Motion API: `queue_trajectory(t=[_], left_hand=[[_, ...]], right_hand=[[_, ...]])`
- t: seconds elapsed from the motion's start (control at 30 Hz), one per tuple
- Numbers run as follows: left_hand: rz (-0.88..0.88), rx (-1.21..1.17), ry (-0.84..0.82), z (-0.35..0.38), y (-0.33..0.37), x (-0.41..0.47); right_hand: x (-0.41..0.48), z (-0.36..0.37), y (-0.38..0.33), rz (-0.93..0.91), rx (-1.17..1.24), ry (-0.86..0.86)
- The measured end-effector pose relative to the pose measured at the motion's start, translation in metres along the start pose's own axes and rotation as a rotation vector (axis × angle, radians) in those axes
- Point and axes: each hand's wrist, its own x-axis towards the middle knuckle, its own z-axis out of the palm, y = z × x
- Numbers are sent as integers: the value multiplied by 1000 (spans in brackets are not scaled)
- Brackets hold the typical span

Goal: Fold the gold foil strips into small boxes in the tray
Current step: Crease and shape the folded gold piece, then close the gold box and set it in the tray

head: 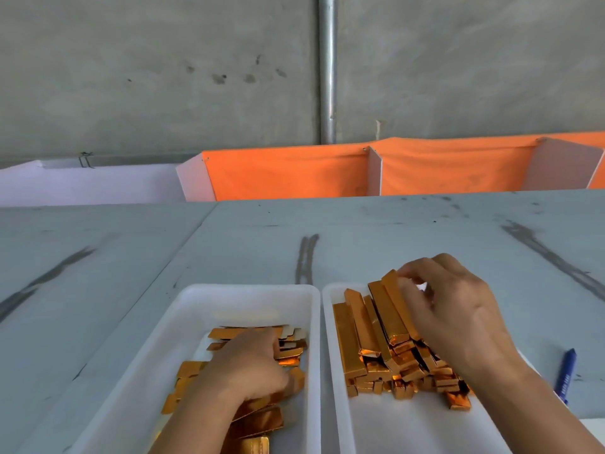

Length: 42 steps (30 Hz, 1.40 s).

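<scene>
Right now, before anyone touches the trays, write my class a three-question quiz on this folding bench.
1. True or false: the blue pen lies on the table, outside both trays.
2. Which hand is on the flat foil strips in the left tray? A left, B right.
3. Fill in: the right hand pinches a folded ___.
Key: 1 true; 2 A, the left hand; 3 box, in the right tray.

This looks like a small hand-assembly workshop. A metal pipe runs down a bare concrete wall. The grey desk is scuffed and streaked dark. Behind it, white partitions hung with orange cloth split off work bays. The left tray holds flat gold strips, and the right tray holds heaped folded boxes.
</scene>
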Motion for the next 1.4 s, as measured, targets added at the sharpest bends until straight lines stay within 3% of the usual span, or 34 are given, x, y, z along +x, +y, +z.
queue_trajectory(t=[0.13, 0.23, 0.33, 0.5, 0.6, 0.67, 0.73, 0.9, 1.03, 1.13, 1.27, 1.4], left_hand=[[-34, 312, -113, 1, 5, -2], [-17, 354, -108, 4, 11, -3], [-25, 209, -50, 0, 9, -4], [-29, -22, 189, -23, 0, -10], [55, -494, 252, -26, 0, -8], [151, -910, 67, -30, 4, -12], [238, -1120, -163, -31, 9, -18], [301, -1168, -456, -21, 18, -24], [312, -1184, -535, -21, 15, -23], [295, -1062, -436, -21, 19, -23], [414, -586, 33, -13, 32, -28], [436, -293, 246, 0, 40, -27]], right_hand=[[-14, 10, -21, -266, 113, -129], [-18, 16, -26, -347, 161, -232], [-21, 19, -26, -361, 191, -284], [-20, 19, -25, -308, 218, -242], [-20, 22, -24, -242, 211, -237], [-20, 23, -26, -203, 209, -231], [-19, 23, -28, -143, 260, -234], [-17, 21, -34, 200, 744, -359], [-12, 16, -31, 430, 944, -470], [-10, 14, -26, 470, 959, -483], [-10, 18, -25, 483, 897, -387], [-10, 20, -25, 488, 882, -340]])
